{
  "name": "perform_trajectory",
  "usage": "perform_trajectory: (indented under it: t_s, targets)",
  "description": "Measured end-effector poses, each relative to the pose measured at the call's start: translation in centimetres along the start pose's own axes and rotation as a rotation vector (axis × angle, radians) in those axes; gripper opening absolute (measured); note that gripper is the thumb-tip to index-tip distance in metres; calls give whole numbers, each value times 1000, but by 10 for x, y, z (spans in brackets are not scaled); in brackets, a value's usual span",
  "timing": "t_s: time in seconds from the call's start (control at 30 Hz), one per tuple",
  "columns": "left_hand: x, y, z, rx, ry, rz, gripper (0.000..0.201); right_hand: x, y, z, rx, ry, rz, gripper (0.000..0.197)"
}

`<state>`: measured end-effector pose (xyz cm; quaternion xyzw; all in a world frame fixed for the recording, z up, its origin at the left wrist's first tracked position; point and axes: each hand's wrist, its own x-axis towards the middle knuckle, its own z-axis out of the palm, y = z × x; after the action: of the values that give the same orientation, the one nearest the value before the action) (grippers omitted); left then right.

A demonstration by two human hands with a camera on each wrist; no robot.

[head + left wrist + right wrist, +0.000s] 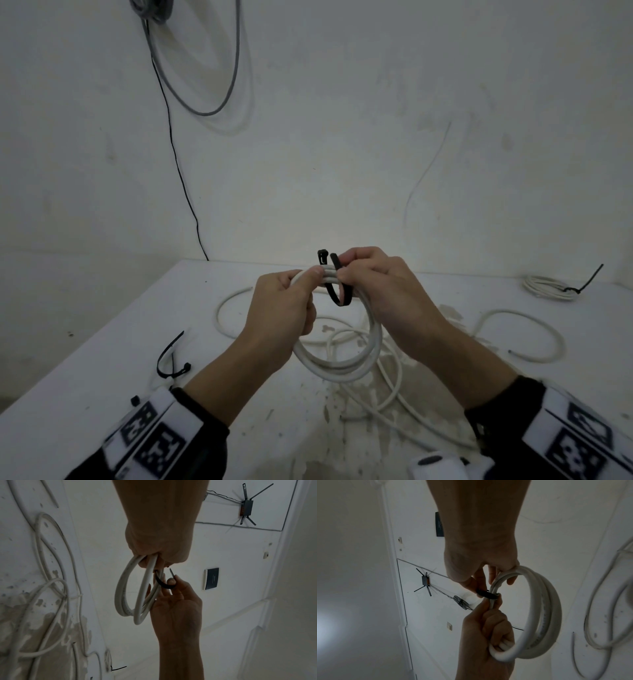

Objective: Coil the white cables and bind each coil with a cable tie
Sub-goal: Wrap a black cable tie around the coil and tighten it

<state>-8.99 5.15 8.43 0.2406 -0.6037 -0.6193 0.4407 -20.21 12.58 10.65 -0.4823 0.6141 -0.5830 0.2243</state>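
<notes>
Two spare black ties (pixel 170 360) lie at the desk's (pixel 102 359) left, partly overlapping. The left hand (pixel 284 308) grips the white coil (pixel 342 368) above the desk, fingers curled round it. The right hand (pixel 380 284) pinches the black cable tie (pixel 337 287) looped over the strands; its tail is hidden. A bound coil (pixel 551 287) sits far right.

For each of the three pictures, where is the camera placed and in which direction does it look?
Head: worn on the head, looks forward and down at the table; both hands and forearms show.
Left wrist: looks along the left hand gripping the white coil.
Right wrist: looks along the right hand pinching the black cable tie.
All share coil, tie, both hands.
</notes>
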Motion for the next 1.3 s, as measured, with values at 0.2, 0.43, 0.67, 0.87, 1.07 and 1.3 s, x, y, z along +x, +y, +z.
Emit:
perform_trajectory:
  t_s: [0.2,0.43,0.67,0.87,1.07,1.3]
  targets:
    - [-4,3,2,81,-20,49,25,-2,-4,0,-21,-41,29,24]
    - [-5,2,2,128,-19,106,25,-3,-8,-1,35,-27,33,23]
    - [-8,2,3,237,-40,185,26,-4,-12,-3,114,-53,92,23]
    - [-10,2,4,311,-58,221,28,-7,-13,-6,188,-105,146,29]
    - [-9,-1,4,364,-55,269,28,-7,-12,-4,257,-54,177,19]
    - [-10,-6,4,392,-46,291,29,-4,-3,-5,348,-5,194,14]
